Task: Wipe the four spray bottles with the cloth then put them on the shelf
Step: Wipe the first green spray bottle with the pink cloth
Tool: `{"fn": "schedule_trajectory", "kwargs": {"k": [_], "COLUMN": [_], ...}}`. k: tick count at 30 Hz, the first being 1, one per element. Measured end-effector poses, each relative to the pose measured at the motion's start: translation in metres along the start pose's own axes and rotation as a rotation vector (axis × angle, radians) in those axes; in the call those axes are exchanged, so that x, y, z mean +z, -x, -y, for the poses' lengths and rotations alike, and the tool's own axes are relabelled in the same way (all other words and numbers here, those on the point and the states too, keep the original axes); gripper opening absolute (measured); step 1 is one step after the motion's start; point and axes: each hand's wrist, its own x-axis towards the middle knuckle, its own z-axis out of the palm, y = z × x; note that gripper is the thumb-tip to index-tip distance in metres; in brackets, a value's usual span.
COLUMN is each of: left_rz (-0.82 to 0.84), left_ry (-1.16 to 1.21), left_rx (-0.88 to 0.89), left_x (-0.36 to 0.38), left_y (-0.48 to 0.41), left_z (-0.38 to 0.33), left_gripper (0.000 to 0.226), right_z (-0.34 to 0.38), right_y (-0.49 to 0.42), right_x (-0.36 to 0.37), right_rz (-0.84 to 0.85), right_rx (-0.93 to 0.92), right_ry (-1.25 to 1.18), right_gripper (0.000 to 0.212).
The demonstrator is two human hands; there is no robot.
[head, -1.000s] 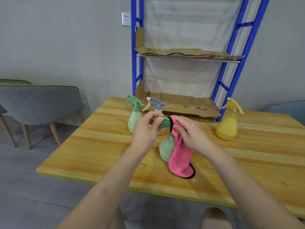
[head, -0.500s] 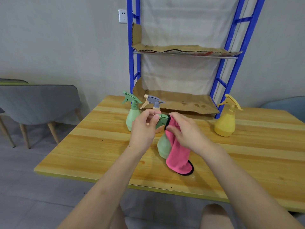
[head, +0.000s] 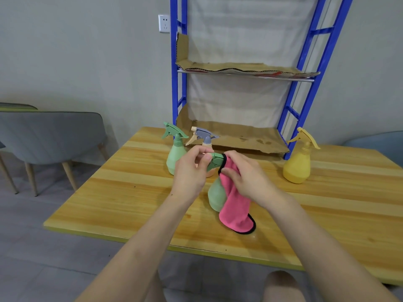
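Pink cloth (head: 234, 205) hangs from our right hand (head: 246, 177), whose grip pinches its black-edged top against the neck of a green bottle (head: 216, 196); the cloth drapes down the bottle's right side and its lower end lies on the tabletop (head: 113, 192). Our left hand (head: 192, 171) has its grip closed on that bottle's trigger head, thumb and fingers steadying it while the bottle stands near the front middle of the tabletop. We judge this to be the wiping of one bottle, under way and not finished. Three other bottles wait on the tabletop: a second green one (head: 175, 155) and a peach one with a grey head (head: 204, 138) just behind our left hand, close together, and a yellow one (head: 297, 164) well apart to the right, near the blue shelf (head: 309, 70) post. Both cardboard-lined shelf levels hold no bottle, so no placing is done. We cannot tell whether any waiting bottle is already wiped. Left, as far as we can see: finish this one, deal with the rest, then shelve all four.
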Motion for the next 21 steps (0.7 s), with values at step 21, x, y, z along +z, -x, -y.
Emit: {"fn": "schedule_trajectory", "kwargs": {"k": [21], "left_rz": [0.081], "left_ry": [0.053], "left_rx": [-0.012], "left_x": [-0.001], "left_y": [-0.009], "left_z": [-0.005], "left_gripper": [0.014], "right_z": [-0.020], "right_y": [0.000], "right_x": [-0.026], "right_rz": [0.211], "right_rx": [-0.026], "right_ry": [0.035], "right_gripper": [0.041]}}
